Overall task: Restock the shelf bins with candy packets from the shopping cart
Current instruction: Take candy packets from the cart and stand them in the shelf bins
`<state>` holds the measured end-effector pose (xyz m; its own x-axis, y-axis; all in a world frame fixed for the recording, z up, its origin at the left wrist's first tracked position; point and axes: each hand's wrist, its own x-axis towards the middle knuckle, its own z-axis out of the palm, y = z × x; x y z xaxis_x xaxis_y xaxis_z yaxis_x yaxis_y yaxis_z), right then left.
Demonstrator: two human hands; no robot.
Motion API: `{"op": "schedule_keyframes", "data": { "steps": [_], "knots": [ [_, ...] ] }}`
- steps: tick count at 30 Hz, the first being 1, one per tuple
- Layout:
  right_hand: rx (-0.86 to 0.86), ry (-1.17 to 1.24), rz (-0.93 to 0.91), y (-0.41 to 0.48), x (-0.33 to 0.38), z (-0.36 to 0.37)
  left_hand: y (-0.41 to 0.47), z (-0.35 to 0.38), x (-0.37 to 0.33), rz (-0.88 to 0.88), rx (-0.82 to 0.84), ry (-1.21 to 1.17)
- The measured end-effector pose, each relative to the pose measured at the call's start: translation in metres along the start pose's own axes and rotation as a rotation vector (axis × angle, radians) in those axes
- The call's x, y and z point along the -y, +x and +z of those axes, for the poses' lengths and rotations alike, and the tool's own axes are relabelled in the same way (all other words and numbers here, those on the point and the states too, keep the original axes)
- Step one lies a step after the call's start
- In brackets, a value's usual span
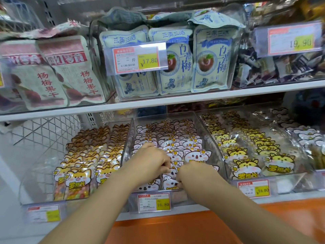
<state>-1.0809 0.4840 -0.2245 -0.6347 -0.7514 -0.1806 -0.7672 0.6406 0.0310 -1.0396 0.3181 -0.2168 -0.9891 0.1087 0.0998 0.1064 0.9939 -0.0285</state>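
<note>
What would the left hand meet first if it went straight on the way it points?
Probably the pink-and-white candy packets standing just beyond the left hand in the middle bin; depth is unclear.

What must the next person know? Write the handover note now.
Left hand: fingers curled on pink packets at the front of the middle bin.
Right hand: pinches a front pink packet in the same bin.
Done: middle bin holds rows nearly to its front; orange packets and yellow packets fill the neighbouring bins.
Left: seat these front packets, then let go. Cart is out of view, so remaining stock is unknown.
</note>
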Motion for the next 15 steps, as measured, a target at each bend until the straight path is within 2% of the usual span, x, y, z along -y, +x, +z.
{"op": "schedule_keyframes", "data": {
  "steps": [3, 6, 9, 12, 15],
  "knots": [
    [0.018, 0.047, 0.022, 0.009, 0.001, -0.001, 0.001, 0.001, 0.005, -0.052, 0.002, -0.114],
    [0.011, 0.08, 0.038, 0.013, 0.005, -0.003, 0.003, -0.007, 0.002, -0.141, 0.095, -0.304],
    [-0.012, 0.201, 0.04, 0.007, -0.002, -0.009, -0.001, -0.016, -0.004, -0.095, 0.071, -0.39],
    [-0.093, 0.311, 0.091, 0.004, -0.021, -0.027, -0.012, -0.021, -0.013, -0.054, 0.117, -0.269],
    [-0.125, 0.262, 0.168, -0.007, -0.04, -0.041, -0.015, -0.014, -0.023, -0.051, 0.169, -0.049]
  ]
}}
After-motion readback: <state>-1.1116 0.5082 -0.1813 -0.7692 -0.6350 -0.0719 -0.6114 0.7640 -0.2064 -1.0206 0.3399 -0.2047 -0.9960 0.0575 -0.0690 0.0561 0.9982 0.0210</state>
